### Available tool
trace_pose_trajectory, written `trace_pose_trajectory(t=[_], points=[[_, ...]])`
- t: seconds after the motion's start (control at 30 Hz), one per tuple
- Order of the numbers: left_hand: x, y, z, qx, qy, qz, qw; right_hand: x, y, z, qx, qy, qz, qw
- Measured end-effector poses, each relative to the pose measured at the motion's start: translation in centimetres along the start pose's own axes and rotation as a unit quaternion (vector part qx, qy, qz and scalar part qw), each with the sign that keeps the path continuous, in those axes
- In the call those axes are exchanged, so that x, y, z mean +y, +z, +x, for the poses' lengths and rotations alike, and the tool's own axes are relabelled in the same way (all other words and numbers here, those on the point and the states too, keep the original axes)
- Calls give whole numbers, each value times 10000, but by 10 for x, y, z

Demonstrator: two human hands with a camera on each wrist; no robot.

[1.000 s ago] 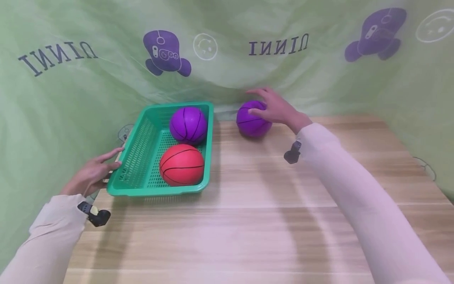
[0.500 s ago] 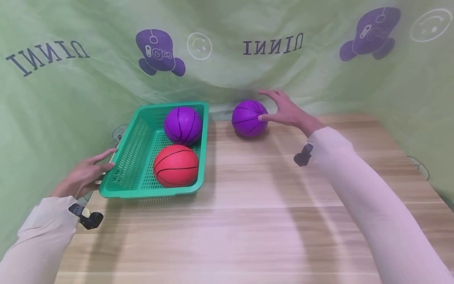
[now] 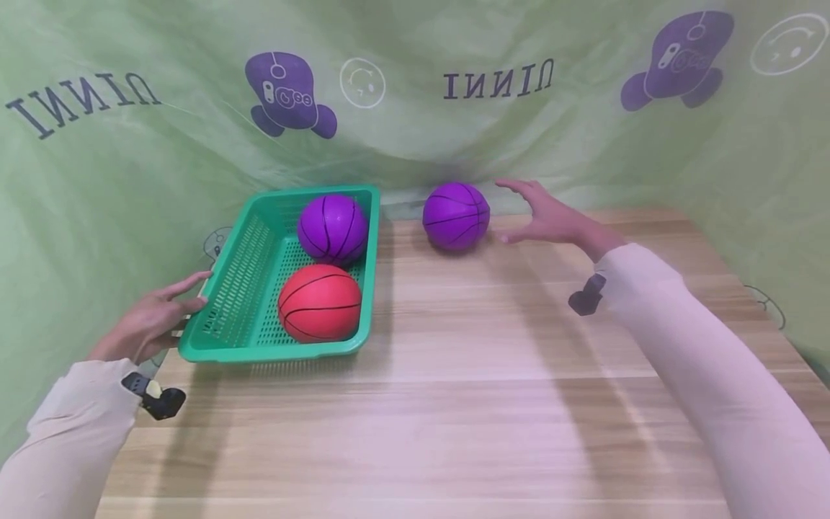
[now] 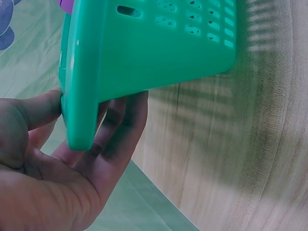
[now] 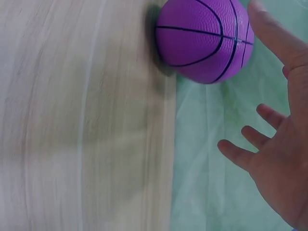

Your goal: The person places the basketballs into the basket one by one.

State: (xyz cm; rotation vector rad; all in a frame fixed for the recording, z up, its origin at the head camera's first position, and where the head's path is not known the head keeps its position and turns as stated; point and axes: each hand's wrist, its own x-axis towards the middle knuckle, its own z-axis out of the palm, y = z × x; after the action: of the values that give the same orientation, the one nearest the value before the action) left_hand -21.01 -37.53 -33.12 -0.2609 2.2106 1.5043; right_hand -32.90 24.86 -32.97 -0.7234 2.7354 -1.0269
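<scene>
A green plastic basket (image 3: 227, 355) stands at the left of the table. Inside it are a purple toy basketball (image 3: 333, 229) at the back and a red toy basketball (image 3: 320, 303) in front. My left hand (image 3: 150, 321) pinches the basket's left rim, thumb on the rim and fingers under it, as the left wrist view shows. A second purple basketball (image 3: 456, 217) rests on the table near its back edge, right of the basket. My right hand (image 3: 551, 216) is just right of that ball, apart from it, fingers spread and holding nothing.
A wooden table (image 3: 415, 432) lies under everything. Green printed cloth (image 3: 415, 137) hangs behind the table and along its sides, close to the back edge. Small black devices are strapped on both wrists.
My right hand has drawn away to the right, off the second purple ball, which stays by the back edge. My left hand keeps its hold on the basket. The whole view has shifted slightly.
</scene>
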Motion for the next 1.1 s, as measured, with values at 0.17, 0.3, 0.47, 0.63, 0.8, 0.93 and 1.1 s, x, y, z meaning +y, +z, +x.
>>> trace_pose_trajectory(t=[0.17, 0.3, 0.47, 0.63, 0.8, 0.93, 1.1], points=[[-3, -1, 1, 1, -2, -45, 10000, 12, -1, -8, -185, 12, 476, 9987], [-5, -1, 1, 6, -15, -45, 10000, 21, 0, -14, -239, 207, 805, 9963], [-5, -2, 1, 17, -44, -12, 10000, 32, 7, -15, -20, 323, 1163, 9927], [-5, -2, 2, 47, -58, 38, 10000, 45, 16, -12, 96, 366, 1711, 9845], [-6, -1, 3, 15, -104, -117, 9999, 55, 22, -8, 28, 432, 2238, 9737], [-4, -1, 4, 39, -91, -59, 9999, 61, 23, -3, 69, 408, 2426, 9692], [-1, -4, 3, 56, -107, -74, 9999, 61, 23, 3, -1, 373, 2403, 9700]])
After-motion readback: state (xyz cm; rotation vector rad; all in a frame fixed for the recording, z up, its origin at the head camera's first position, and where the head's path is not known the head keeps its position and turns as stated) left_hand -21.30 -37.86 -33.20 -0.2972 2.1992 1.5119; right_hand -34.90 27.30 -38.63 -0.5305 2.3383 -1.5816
